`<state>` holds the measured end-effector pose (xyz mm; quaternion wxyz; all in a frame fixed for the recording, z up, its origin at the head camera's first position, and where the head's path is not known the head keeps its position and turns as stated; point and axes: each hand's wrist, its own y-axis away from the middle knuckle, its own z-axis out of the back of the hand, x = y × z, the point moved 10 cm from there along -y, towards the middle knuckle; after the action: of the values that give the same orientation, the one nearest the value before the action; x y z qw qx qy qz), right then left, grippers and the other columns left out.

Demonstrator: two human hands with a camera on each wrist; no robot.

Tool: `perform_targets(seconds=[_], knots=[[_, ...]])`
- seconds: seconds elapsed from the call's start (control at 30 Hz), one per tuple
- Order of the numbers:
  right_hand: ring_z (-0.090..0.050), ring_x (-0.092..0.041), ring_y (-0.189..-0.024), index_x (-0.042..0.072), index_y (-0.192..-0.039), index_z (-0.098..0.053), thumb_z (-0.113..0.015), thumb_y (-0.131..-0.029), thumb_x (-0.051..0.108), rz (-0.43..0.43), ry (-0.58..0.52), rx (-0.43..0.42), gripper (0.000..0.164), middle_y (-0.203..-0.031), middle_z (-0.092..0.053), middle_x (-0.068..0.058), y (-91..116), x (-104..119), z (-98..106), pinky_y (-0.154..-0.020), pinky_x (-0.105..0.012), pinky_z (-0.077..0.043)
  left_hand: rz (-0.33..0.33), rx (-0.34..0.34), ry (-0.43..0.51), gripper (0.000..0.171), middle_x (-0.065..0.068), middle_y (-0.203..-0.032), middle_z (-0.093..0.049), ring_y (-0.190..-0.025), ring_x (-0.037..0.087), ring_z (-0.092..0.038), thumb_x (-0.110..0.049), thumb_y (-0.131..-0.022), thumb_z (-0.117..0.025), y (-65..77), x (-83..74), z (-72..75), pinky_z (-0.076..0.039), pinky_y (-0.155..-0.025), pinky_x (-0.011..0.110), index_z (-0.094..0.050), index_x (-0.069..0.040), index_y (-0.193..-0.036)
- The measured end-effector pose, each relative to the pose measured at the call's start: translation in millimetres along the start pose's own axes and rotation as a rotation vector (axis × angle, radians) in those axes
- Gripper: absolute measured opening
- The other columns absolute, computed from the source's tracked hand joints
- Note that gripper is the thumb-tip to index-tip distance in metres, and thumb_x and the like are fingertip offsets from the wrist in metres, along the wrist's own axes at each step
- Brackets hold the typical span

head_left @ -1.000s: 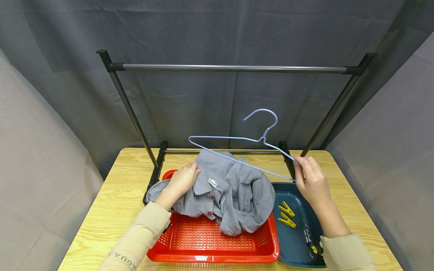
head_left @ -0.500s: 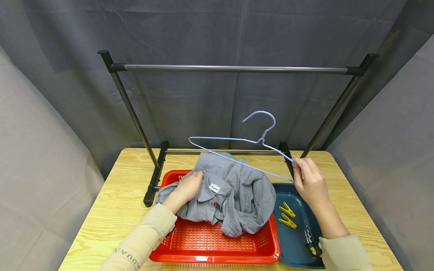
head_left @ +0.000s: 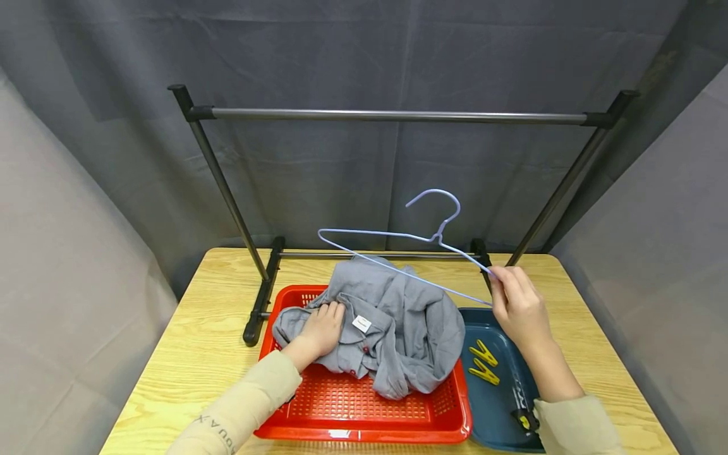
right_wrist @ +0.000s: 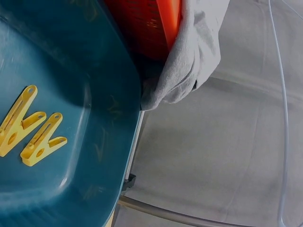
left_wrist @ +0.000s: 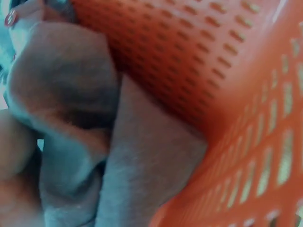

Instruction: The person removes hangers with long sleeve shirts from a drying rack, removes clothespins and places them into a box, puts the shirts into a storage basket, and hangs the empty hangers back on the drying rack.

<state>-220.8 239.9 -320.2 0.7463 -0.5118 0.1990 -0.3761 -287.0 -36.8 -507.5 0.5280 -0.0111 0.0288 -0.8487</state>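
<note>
Pinching lilac hanger (head_left: 440, 234), right hand (head_left: 520, 306) right of red basket (head_left: 364, 435); left hand (head_left: 323, 330) clamped on grey shirt (head_left: 404, 328) in basket

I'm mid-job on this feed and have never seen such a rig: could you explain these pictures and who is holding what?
There is no machine: a person works with two bare hands. The wide picture comes from a camera worn on the head; the two closer ones come from cameras on the wrists.

On the wooden table stand a metal rack, a red basket with a grey shirt bunched in and over it, and a blue tray holding two yellow clothespins and a black object.

The right hand pinches one end of a pale purple hanger. The left hand touches the shirt; its exact grip is hidden.
</note>
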Motion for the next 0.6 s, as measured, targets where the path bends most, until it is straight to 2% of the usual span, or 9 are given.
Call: perform_targets(seconds=[0.2,0.33,0.47,0.6], knots=[[-0.053,-0.027,-0.063,-0.005,-0.095,-0.061,-0.047,-0.095,0.021,-0.002,-0.021,-0.001,0.029,-0.078,-0.057,-0.016,1,-1,-3,-0.061,-0.031,-0.043,-0.017,0.025,-0.077,0.029,0.014,-0.115,-0.045,-0.102,0.028,-0.046,-0.008,-0.090,-0.038,5.3,-6.1,-8.9,-0.042,-0.082,0.040,-0.043,-0.001,-0.118],[-0.054,-0.027,-0.065,-0.005,-0.095,-0.061,-0.047,-0.095,0.021,-0.003,-0.026,0.005,0.029,-0.079,-0.057,-0.016,2,-1,-4,-0.063,-0.031,-0.043,-0.017,0.023,-0.067,0.030,0.014,-0.116,-0.044,-0.103,0.029,-0.045,-0.007,-0.090,-0.038,4.9,-6.4,-10.4,-0.041,-0.082,0.040,-0.043,-0.001,-0.119],[-0.054,-0.027,-0.066,-0.005,-0.095,-0.061,-0.047,-0.095,0.021,-0.003,-0.026,0.007,0.029,-0.080,-0.057,-0.017,2,-1,-3,-0.064,-0.031,-0.043,-0.043,-0.024,-0.061,0.029,0.015,-0.112,-0.046,-0.098,0.029,-0.047,-0.006,-0.089,-0.036,4.4,-7.7,-6.3,-0.044,-0.079,0.040,-0.044,0.001,-0.116],[-0.054,-0.027,-0.065,-0.005,-0.095,-0.061,-0.047,-0.095,0.021,-0.002,-0.025,0.002,0.030,-0.079,-0.057,-0.017,2,-2,-3,-0.063,-0.032,-0.043,-0.062,-0.074,-0.076,0.023,0.013,-0.102,-0.050,-0.089,0.028,-0.052,-0.007,-0.087,-0.041,3.6,-7.8,2.7,-0.046,-0.072,0.040,-0.047,-0.001,-0.108]])
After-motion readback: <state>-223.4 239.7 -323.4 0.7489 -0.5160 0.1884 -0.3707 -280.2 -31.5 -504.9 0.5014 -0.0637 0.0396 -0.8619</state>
